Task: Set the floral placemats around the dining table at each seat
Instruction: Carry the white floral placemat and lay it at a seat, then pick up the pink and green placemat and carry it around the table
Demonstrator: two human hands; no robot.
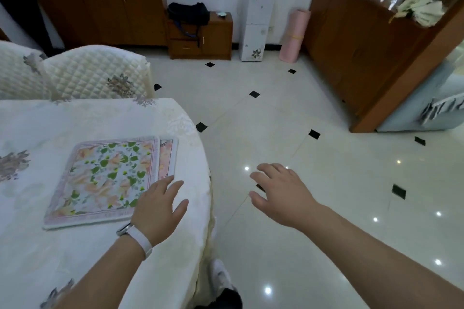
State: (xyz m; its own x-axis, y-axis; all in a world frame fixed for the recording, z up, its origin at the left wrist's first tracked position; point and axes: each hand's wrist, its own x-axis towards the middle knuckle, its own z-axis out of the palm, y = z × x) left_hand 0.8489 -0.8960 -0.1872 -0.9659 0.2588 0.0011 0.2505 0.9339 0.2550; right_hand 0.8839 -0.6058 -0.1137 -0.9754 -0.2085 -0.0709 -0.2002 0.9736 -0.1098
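Here, the round dining table (88, 118), under a cream damask cloth, fills the left of the view. Its curved edge drops to the glossy white tiled floor (301, 113) on the right. Two quilted cream chair backs (95, 70) stand at its far side. No mat lies before them that I can see, so I judge the laying-out barely begun.

A stack of floral placemats (108, 175) lies flat on the cloth near the table's right edge. They are pink-bordered, with green leaves and peach flowers. There are at least two: a lower placemat (168, 155) shows as a strip past the top one's right side. How many lie beneath cannot be told. The top mat is close to square, so it has no strong long axis. Its sides run skewed, from near left to far right.

The left hand (158, 208), a white strap (140, 238) on its wrist, is over the table with fingers straight and spread, holding nothing. It covers the stack's near right corner; resting or hovering, I cannot tell.

The right hand (278, 195) is off the table, over the floor, fingers loosely spread and empty, well apart from the stack.

What matters: the stack lies ahead and left of both hands, with the left hand at it and the right beyond the rim. Likely the left takes the top mat by that right side, and the right must come in leftward to help.
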